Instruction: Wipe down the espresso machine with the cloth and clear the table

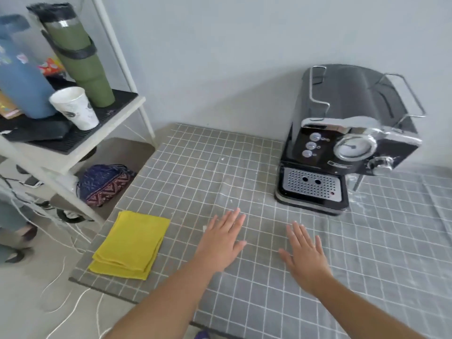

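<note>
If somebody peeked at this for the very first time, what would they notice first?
Probably the bright yellow cloth, folded near the table's left edge, because everything around it is grey. Next comes the shiny black espresso machine at the back right, against the wall. Between them, the left hand and the right hand are spread flat over the checked tablecloth, holding nothing.
</note>
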Tool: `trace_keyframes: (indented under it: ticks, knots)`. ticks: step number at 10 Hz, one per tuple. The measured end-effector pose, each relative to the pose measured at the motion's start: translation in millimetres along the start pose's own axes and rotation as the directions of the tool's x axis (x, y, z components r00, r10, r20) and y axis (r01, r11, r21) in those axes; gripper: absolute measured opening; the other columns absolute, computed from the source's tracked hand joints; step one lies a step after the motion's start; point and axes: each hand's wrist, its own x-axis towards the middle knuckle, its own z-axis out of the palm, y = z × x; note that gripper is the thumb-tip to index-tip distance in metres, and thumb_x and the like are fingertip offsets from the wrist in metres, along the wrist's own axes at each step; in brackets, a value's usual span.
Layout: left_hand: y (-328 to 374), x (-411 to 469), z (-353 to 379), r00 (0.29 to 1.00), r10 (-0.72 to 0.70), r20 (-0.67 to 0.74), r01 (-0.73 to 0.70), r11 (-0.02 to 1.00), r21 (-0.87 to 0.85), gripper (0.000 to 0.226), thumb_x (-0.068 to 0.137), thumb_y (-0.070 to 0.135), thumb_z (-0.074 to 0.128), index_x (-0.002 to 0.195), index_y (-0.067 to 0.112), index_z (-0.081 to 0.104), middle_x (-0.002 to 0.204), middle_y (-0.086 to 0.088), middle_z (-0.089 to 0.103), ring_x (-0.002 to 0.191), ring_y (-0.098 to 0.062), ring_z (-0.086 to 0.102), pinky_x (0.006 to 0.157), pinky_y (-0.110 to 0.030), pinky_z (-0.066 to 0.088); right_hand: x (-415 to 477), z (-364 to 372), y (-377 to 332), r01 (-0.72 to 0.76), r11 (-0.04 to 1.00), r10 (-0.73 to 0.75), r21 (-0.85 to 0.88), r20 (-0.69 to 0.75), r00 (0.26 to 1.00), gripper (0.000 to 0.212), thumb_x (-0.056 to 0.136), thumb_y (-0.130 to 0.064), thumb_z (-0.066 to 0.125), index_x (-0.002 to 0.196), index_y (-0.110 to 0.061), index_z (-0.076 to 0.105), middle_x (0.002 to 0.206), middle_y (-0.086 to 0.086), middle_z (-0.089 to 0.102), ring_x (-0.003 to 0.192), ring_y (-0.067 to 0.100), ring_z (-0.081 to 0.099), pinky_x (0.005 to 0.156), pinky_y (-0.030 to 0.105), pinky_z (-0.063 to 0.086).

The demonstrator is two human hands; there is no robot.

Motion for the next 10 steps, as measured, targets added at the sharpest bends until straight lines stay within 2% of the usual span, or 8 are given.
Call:
trace_keyframes:
  ticks: [2, 4, 5, 6, 7, 8, 9, 10]
  knots:
    - [82, 34, 8, 0.997, 0.057, 0.051, -0.058, 0.998, 0.019, 0.065, 0.098, 0.052, 0.016, 0.145, 0.027, -0.021, 0.154, 0.005, -0.025, 0.144, -0.013, -0.018, 0.120, -0.041, -0.007, -34, -4, 85, -0.100, 0.994, 0.101, 0.042, -0.024, 0.995, 0.066, 0.097, -0.050, 0.018, 0.148, -0.020, -0.012, 0.157, -0.002, -0.018, 0.139, 0.011, -0.024, 0.115, 0.041, -0.012]
    - [107, 50, 24, 0.992, 0.070, 0.105, -0.077, 0.995, 0.066, 0.066, 0.092, 0.059, 0.001, 0.145, 0.027, -0.022, 0.154, 0.006, -0.026, 0.143, -0.015, -0.022, 0.119, -0.042, -0.008, -37, 13, 113, -0.120, 0.992, 0.121, 0.028, -0.062, 0.991, 0.080, 0.079, -0.067, -0.013, 0.145, -0.022, -0.018, 0.152, -0.006, -0.024, 0.140, 0.013, -0.024, 0.116, 0.039, -0.016]
    - [105, 49, 33, 0.995, 0.072, 0.068, -0.077, 0.995, 0.067, 0.074, 0.081, 0.062, -0.014, 0.146, 0.026, -0.021, 0.154, 0.007, -0.026, 0.142, -0.017, -0.024, 0.119, -0.043, -0.007, -40, 24, 114, -0.152, 0.988, 0.148, -0.035, -0.105, 0.983, 0.074, 0.092, -0.063, 0.007, 0.150, -0.017, 0.007, 0.158, 0.002, 0.007, 0.146, 0.022, 0.008, 0.115, 0.043, -0.003]
    - [104, 51, 37, 0.997, 0.073, 0.025, -0.075, 0.996, 0.058, 0.074, 0.082, 0.061, -0.012, 0.146, 0.026, -0.019, 0.154, 0.007, -0.025, 0.142, -0.017, -0.023, 0.116, -0.039, -0.014, -43, 30, 117, -0.155, 0.985, 0.148, -0.072, -0.098, 0.984, 0.070, 0.094, -0.059, 0.021, 0.148, -0.015, 0.021, 0.155, 0.003, 0.023, 0.142, 0.023, 0.023, 0.111, 0.044, 0.006]
    - [104, 50, 42, 0.996, 0.085, 0.004, -0.085, 0.994, 0.062, 0.073, 0.085, 0.061, -0.010, 0.148, 0.026, -0.014, 0.155, 0.007, -0.020, 0.144, -0.017, -0.019, 0.117, -0.039, -0.013, -45, 30, 117, -0.144, 0.984, 0.134, -0.102, -0.097, 0.986, 0.071, 0.094, -0.060, 0.023, 0.149, -0.014, 0.019, 0.156, 0.002, 0.020, 0.143, 0.023, 0.021, 0.111, 0.045, 0.008]
    - [101, 50, 48, 0.996, 0.079, -0.039, -0.076, 0.994, 0.078, 0.070, 0.091, 0.061, -0.004, 0.150, 0.024, -0.001, 0.158, 0.004, -0.004, 0.146, -0.019, -0.004, 0.116, -0.040, -0.006, -45, 32, 118, -0.174, 0.980, 0.168, -0.092, -0.067, 0.983, 0.071, 0.094, -0.059, 0.022, 0.148, -0.013, 0.023, 0.154, 0.004, 0.025, 0.141, 0.024, 0.026, 0.110, 0.045, 0.011]
    - [100, 50, 50, 0.995, 0.085, -0.055, -0.079, 0.991, 0.106, 0.067, 0.095, 0.058, 0.005, 0.151, 0.022, 0.011, 0.158, 0.002, 0.011, 0.145, -0.021, 0.011, 0.113, -0.041, 0.003, -45, 8, 112, -0.155, 0.984, 0.161, -0.087, 0.072, 0.984, 0.070, 0.095, -0.058, 0.016, 0.149, -0.015, 0.010, 0.158, 0.005, 0.011, 0.145, 0.023, 0.013, 0.118, 0.045, 0.002]
    - [100, 51, 52, 0.991, 0.098, -0.094, -0.088, 0.991, 0.104, 0.065, 0.097, 0.057, 0.010, 0.150, 0.021, 0.014, 0.158, 0.001, 0.015, 0.145, -0.021, 0.015, 0.112, -0.042, 0.005, -60, -45, 115, -0.094, 0.995, 0.084, 0.028, 0.245, 0.966, 0.067, 0.095, -0.052, 0.030, 0.150, -0.025, 0.001, 0.160, -0.004, -0.001, 0.147, 0.014, -0.001, 0.118, 0.041, -0.007]
